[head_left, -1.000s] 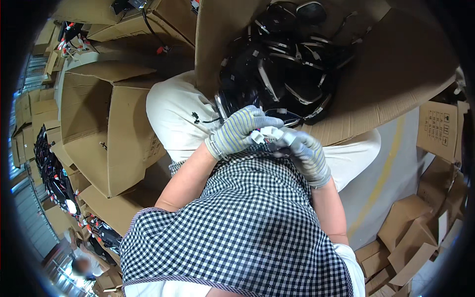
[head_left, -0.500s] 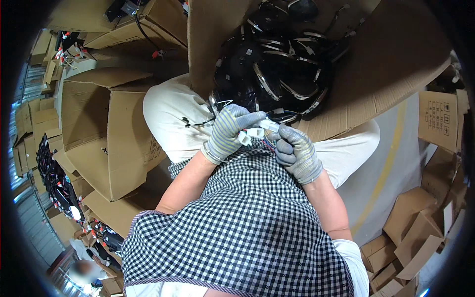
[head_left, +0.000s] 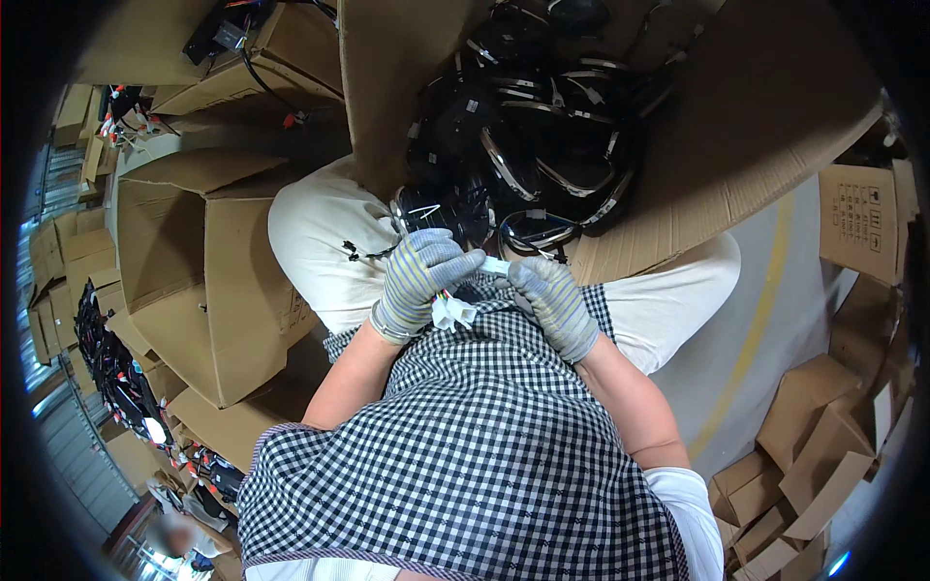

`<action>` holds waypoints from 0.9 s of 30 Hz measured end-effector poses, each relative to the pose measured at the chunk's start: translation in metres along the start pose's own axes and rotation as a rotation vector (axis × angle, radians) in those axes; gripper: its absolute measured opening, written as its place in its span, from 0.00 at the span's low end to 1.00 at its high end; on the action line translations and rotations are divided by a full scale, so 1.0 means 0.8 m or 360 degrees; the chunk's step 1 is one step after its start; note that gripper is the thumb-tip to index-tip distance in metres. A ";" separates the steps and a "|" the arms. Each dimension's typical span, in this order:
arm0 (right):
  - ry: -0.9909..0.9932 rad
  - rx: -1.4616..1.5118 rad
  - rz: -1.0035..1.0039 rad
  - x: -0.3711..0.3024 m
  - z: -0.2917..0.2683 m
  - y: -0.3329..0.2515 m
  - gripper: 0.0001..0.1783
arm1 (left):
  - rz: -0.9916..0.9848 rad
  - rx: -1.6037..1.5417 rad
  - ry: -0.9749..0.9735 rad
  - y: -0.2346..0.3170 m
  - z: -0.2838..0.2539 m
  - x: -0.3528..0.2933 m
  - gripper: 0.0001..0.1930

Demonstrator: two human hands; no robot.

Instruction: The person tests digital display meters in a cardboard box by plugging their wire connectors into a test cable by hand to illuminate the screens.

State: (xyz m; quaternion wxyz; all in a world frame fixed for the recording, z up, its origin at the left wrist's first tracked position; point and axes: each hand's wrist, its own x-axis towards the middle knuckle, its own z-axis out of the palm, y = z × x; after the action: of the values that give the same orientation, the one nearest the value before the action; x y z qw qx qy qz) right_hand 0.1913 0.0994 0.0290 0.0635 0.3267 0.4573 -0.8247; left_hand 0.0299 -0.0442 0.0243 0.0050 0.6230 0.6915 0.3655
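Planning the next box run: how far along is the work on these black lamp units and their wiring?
Done: hard to tell; no finished pile is clearly visible. In hand: left hand and right hand hold a white connector on coloured wires over the lap. Left: a heap of black lamp units sits in the open cardboard box ahead.

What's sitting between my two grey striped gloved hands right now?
In the head view, a small white plastic connector piece spans the gap between left hand and right hand, both pinching it.
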 end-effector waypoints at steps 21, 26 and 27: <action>0.0510 0.0490 -0.0115 0.072 -0.048 0.013 0.16 | -0.1024 -0.1324 0.0503 -0.027 -0.048 0.056 0.25; 0.0447 0.0080 -0.0096 0.155 -0.022 0.018 0.17 | -0.0311 -0.1411 0.1134 0.002 -0.107 0.083 0.24; 0.0330 0.0181 -0.0050 0.184 -0.025 0.038 0.18 | -0.0281 -0.1319 0.1234 0.009 -0.114 0.085 0.24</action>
State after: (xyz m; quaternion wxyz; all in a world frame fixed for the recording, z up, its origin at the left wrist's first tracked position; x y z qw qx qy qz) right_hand 0.0985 0.1270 -0.0878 -0.0156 0.4061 0.4189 -0.8120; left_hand -0.0214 -0.0310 0.1254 0.0253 0.3292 0.4913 0.8060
